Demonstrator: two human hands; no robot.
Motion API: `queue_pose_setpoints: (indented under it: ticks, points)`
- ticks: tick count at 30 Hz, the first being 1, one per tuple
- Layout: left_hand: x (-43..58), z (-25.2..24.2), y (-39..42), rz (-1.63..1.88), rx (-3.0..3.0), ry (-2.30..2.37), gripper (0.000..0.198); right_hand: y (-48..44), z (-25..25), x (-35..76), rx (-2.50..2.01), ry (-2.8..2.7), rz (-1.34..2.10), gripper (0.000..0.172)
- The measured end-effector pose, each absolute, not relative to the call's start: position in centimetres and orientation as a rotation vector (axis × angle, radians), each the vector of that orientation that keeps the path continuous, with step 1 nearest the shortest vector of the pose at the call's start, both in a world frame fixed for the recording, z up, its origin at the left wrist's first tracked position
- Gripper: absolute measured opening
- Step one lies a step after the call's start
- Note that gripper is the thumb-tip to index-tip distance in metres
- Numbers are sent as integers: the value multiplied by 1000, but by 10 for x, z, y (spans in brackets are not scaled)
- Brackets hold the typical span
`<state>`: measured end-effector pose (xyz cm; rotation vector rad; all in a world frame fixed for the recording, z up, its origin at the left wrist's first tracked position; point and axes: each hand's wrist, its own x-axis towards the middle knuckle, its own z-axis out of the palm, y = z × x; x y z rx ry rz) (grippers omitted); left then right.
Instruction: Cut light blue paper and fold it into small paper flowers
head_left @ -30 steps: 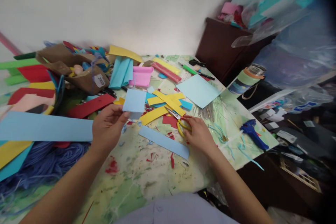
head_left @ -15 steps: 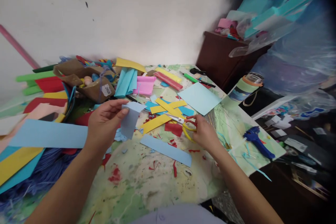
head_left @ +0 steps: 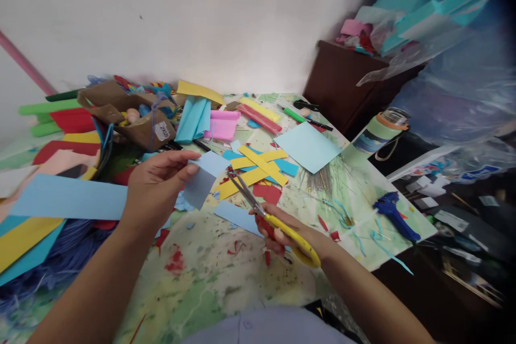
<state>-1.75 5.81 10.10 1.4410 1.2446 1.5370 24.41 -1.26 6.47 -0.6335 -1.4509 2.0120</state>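
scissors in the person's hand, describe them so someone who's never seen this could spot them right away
On the paint-stained table, find the right hand, the one nearer the blue glue gun. It grips the scissors, their silver blades pointing toward the crossed yellow strips. Their yellow handles and open blades set them apart from the flat paper all around.

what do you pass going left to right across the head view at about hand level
long light blue paper strip → left hand → small folded light blue paper → scissors with yellow handles → blue glue gun
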Motion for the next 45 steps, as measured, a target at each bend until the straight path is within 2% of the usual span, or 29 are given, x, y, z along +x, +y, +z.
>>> queue_pose_setpoints:
  ticks: [3, 12, 19, 26, 36, 45]
  points:
    - [-16, 101, 56, 1491, 1428, 1197, 21, -13, 70, 240, -593, -1603, 1988, 45]
    - [-6, 105, 50, 1242, 1461, 1178, 22, -22, 81, 228, -625, -1560, 1899, 59]
    - [-6, 105, 52, 1145, 1429, 1014, 16, -22, 66, 224, -400, -1565, 1927, 60]
    - [-5, 103, 50, 841, 1259, 838, 31, -28, 63, 220, -480, -1530, 2012, 64]
    - [-21, 98, 61, 624, 1472, 942, 17, -34, 66, 223, -515, -1405, 2088, 62]
    - [-8, 100, 56, 542, 1541, 882, 15, -33, 58, 218, -396, -1437, 2056, 66]
